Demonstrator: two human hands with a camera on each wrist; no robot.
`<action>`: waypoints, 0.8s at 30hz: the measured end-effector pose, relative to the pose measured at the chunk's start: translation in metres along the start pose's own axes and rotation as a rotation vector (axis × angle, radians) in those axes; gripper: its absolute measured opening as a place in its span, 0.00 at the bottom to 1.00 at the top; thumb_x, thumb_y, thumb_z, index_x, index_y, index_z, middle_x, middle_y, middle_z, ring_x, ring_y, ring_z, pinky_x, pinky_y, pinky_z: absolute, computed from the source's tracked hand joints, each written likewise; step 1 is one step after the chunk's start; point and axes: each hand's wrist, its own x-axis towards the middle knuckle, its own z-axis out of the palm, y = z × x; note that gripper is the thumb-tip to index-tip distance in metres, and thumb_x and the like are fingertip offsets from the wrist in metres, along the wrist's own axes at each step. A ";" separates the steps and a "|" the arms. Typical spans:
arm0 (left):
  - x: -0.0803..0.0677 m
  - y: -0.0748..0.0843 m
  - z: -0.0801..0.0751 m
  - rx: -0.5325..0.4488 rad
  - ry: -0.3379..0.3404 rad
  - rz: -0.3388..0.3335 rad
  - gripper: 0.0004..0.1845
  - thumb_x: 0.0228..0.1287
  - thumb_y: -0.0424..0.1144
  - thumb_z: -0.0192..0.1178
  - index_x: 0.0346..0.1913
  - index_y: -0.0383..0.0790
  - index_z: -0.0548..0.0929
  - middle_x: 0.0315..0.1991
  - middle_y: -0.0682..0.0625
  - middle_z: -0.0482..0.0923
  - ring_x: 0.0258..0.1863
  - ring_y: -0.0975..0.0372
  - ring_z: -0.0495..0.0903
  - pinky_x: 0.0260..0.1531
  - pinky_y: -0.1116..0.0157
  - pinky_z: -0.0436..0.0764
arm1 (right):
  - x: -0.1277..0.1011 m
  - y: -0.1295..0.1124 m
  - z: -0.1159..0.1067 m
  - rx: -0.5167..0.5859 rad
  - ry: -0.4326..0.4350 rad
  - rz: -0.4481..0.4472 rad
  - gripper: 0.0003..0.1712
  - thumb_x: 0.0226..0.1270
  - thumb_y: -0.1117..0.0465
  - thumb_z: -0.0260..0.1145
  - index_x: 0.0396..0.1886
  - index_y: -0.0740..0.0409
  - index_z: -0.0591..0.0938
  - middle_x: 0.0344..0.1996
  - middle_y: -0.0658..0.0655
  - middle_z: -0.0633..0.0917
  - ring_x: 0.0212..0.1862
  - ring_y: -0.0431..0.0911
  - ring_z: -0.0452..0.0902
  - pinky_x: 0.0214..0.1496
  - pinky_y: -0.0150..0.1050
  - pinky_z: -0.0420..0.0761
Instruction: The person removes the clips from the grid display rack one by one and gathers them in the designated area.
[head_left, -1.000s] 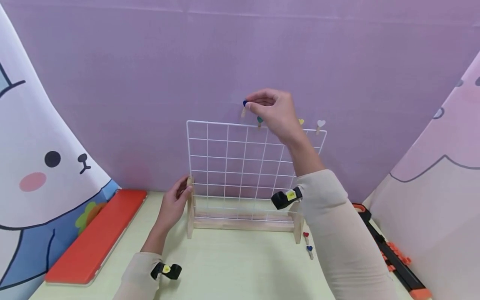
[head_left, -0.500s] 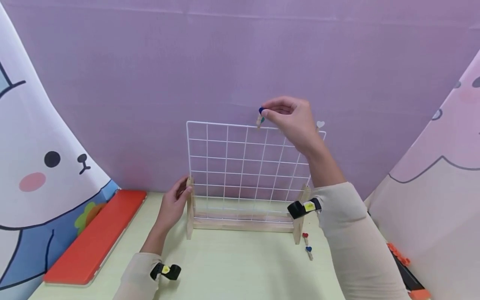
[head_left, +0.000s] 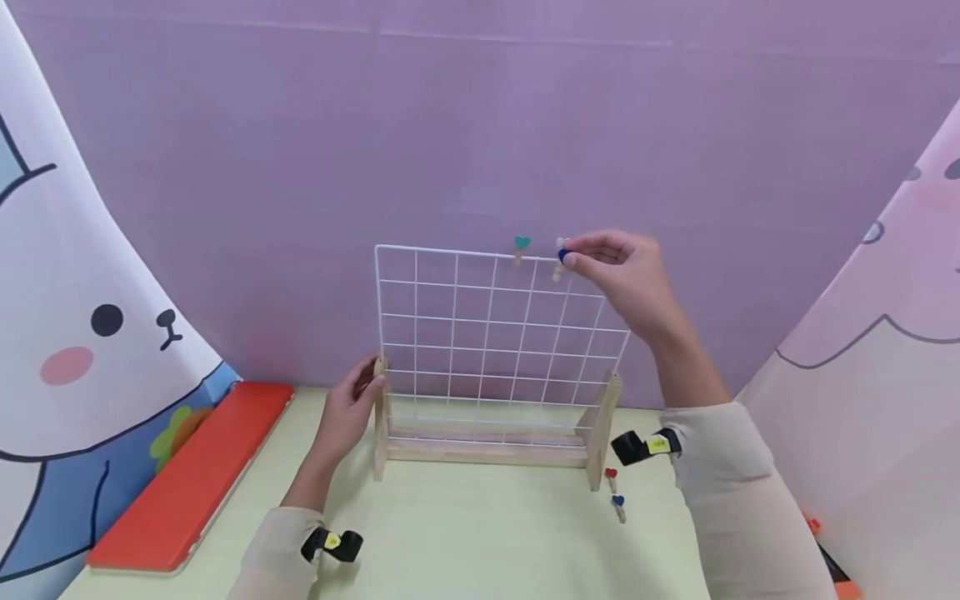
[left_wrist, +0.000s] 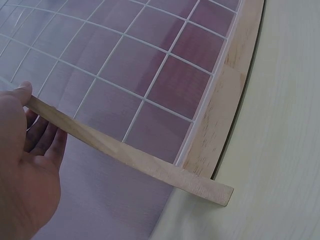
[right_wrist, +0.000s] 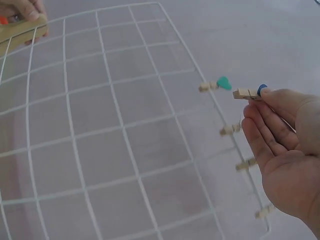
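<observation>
The right hand (head_left: 626,279) is pinching a small wooden clothespin with a blue heart (head_left: 561,257) between thumb and fingertips, holding it right at the top edge of the white wire grid panel (head_left: 480,333), just right of centre in the head view. A matching wooden clip with a teal heart (head_left: 520,247) is sitting on that same top wire, just to the left, with a narrow gap between the two. In the right wrist view, three more plain-looking wooden clips (right_wrist: 243,164) are lining the edge below the hand, so that stretch of wire is filling up, while the run of top wire towards the upper left corner is showing bare.

The left hand (head_left: 348,408) is gripping the left wooden upright (head_left: 380,421) of the panel's stand, fingers curling round it, at lower centre-left. The stand is resting on the pale green surface (head_left: 480,533). Two spare clips, one red-hearted (head_left: 611,475) and one blue-hearted (head_left: 618,502), are lying on the surface just beside the right foot of the stand. A flat red board (head_left: 195,479) is lying well apart at lower left.
</observation>
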 end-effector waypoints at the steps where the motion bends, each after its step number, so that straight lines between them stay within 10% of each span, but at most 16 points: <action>1: 0.000 0.000 0.000 -0.001 0.000 0.000 0.29 0.81 0.44 0.55 0.77 0.36 0.67 0.72 0.35 0.73 0.70 0.47 0.73 0.58 0.87 0.71 | -0.003 0.003 -0.003 -0.006 0.001 0.006 0.11 0.68 0.62 0.73 0.47 0.60 0.89 0.40 0.45 0.92 0.47 0.39 0.88 0.54 0.27 0.86; 24: -0.001 0.001 -0.003 -0.012 -0.005 -0.010 0.29 0.81 0.44 0.54 0.78 0.38 0.66 0.72 0.36 0.72 0.70 0.49 0.73 0.59 0.88 0.71 | -0.062 0.063 -0.038 -0.218 -0.064 0.169 0.18 0.74 0.51 0.69 0.54 0.59 0.86 0.46 0.49 0.92 0.50 0.38 0.86 0.57 0.24 0.79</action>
